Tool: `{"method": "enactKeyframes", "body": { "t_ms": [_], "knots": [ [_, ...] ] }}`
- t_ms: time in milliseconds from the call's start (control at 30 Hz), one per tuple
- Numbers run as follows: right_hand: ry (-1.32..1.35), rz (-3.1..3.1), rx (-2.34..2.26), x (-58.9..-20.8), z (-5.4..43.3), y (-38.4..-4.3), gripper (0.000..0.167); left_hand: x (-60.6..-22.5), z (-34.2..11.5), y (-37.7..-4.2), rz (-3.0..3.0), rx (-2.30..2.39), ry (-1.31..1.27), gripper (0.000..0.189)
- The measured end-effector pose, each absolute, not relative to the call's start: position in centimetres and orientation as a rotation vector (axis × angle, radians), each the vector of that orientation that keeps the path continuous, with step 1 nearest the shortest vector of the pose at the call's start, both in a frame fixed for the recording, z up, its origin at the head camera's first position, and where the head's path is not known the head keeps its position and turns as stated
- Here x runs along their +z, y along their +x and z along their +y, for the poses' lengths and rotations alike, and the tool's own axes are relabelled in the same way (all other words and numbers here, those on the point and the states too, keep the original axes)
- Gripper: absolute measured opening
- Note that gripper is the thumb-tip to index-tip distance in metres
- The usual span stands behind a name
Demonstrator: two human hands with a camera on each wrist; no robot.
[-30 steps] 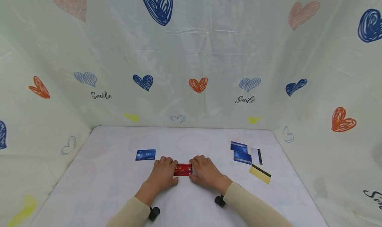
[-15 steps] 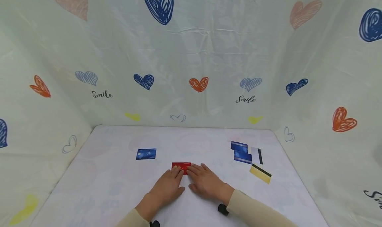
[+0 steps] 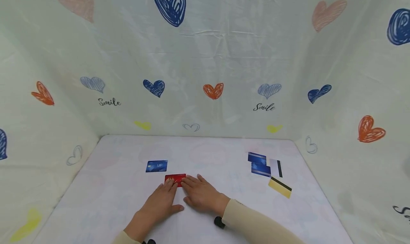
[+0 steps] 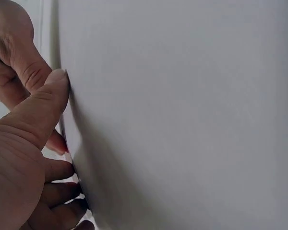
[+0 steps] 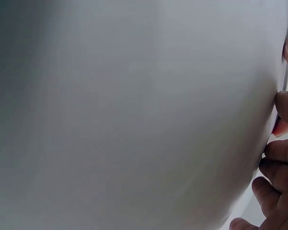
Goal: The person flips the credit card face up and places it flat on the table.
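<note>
A red card (image 3: 175, 175) lies flat on the white table, its lower part covered by fingertips. My left hand (image 3: 160, 203) rests its outstretched fingertips on the card's left and middle part, thumb spread to the side. The fingertips of my right hand (image 3: 201, 195) touch the card's right end, fingers extended. Just up and left of it lies a blue card (image 3: 156, 166) marked VIP, apart from both hands. The left wrist view shows the thumb and fingertips of the left hand (image 4: 19, 163) down at the tabletop; the card is mostly hidden there.
Toward the right lie two overlapping blue cards (image 3: 261, 169), a white card (image 3: 274, 167) with a black stripe and a yellow card (image 3: 280, 187) with a black stripe. A curtain (image 3: 230, 66) printed with hearts surrounds the table (image 3: 230, 229) at the back and sides.
Both hands have slid the red card leftward across the table, close to the blue VIP card. Fingers that were at the card's two ends now lie on its near part. Other cards stayed put.
</note>
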State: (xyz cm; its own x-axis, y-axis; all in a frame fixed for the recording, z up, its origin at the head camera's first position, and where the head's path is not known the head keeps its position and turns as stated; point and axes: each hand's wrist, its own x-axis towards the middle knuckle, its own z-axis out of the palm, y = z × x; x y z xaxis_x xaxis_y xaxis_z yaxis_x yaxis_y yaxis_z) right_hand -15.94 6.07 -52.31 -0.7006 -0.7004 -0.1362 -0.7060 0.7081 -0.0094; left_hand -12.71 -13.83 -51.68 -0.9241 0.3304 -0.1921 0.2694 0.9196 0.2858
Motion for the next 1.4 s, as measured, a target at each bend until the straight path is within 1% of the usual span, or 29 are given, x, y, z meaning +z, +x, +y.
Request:
{"method": "enactKeyframes", "body": {
  "t_ms": [333, 567, 800, 1400],
  "knots": [
    [-1.246, 2.733, 0.135, -51.9, 1.4, -16.2, 0.063, -50.9, -17.9, -12.3, 2.844, 0.385, 0.352, 0.095],
    [-1.258, 2.733, 0.173, -52.1, -0.5, -16.5, 0.064, -51.0, -19.6, -12.4, 2.851, 0.384, 0.335, 0.101],
    [-1.233, 2.708, 0.162, -52.2, -1.0, -16.7, 0.065, -51.1, -20.4, -12.8, 2.825, 0.388, 0.329, 0.107],
    [-1.199, 2.692, 0.148, -52.1, -1.1, -16.9, 0.067, -51.3, -20.4, -12.9, 2.799, 0.421, 0.300, 0.110]
  ]
}}
